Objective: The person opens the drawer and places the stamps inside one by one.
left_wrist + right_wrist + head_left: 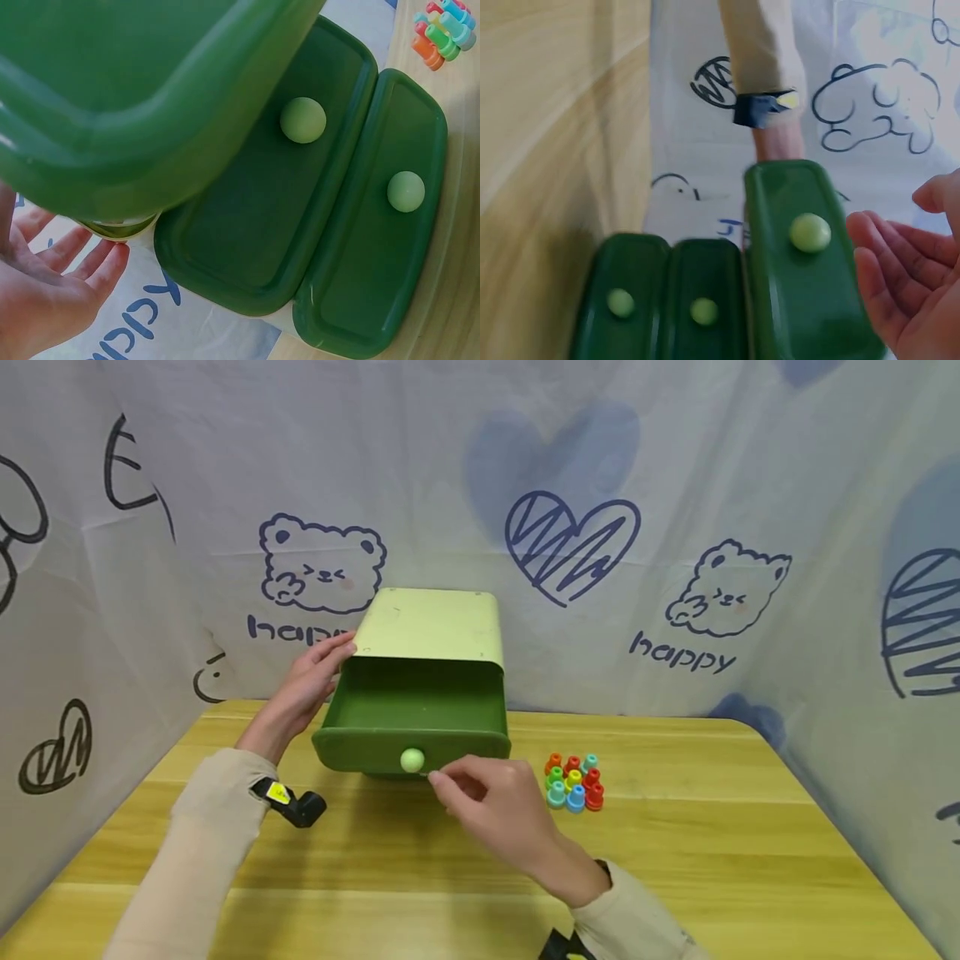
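A small cabinet (pixel 431 622) with a cream top stands on the table, its green top drawer (pixel 461 746) pulled well out. Nothing is visible inside that drawer. My left hand (pixel 303 689) rests against the cabinet's left side with fingers fairly straight; the left wrist view shows its fingertips (pixel 112 262) at the edge. Just right of the round pale green knob (pixel 412 761), my right hand (pixel 498 806) hovers with relaxed fingers and holds nothing. In the right wrist view a gap separates its fingers from the knob. The middle drawer (pixel 247 247) and bottom drawer (pixel 360 255) are closed.
Several small colourful pegs (pixel 573 781) stand in a cluster on the wooden table (pixel 720 852), right of the cabinet. A white cloth (pixel 585 460) printed with hearts and bears hangs behind and at both sides.
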`<control>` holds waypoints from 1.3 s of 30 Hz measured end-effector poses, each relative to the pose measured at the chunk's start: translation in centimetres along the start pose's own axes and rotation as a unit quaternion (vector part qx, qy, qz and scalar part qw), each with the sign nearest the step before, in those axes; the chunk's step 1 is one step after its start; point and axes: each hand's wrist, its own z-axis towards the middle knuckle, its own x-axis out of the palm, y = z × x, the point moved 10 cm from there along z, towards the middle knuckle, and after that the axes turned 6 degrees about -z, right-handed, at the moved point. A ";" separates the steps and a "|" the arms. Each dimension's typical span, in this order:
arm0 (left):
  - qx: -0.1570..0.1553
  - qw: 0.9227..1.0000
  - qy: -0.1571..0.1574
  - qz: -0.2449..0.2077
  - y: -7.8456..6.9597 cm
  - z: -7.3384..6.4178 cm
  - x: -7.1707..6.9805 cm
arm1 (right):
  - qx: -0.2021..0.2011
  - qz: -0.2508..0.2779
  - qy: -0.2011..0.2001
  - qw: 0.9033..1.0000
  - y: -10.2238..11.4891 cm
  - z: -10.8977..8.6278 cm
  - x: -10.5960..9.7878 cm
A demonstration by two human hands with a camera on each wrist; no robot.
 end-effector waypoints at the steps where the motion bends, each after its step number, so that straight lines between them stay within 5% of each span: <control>1: 0.002 1.000 -0.002 0.000 0.0 0.0 -0.1 | -0.012 0.009 -0.005 1.000 0.2 0.0 -0.6; 7: 0.001 1.000 -0.005 -0.001 0.0 -0.1 -0.2 | -0.031 -0.009 -0.042 0.999 -1.0 0.0 -4.4; 16: 0.001 1.000 -0.011 -0.005 0.1 -0.2 -0.3 | 0.117 -0.076 -0.041 0.989 -8.6 -0.9 -8.2; 26: -0.008 1.000 -0.009 0.000 0.2 -0.1 -0.1 | 0.262 -0.095 0.030 0.960 -18.5 -4.7 -9.2; 39: -0.009 1.000 -0.008 0.008 0.2 0.0 -0.2 | 0.335 -0.071 0.092 0.935 -23.9 -8.3 -8.2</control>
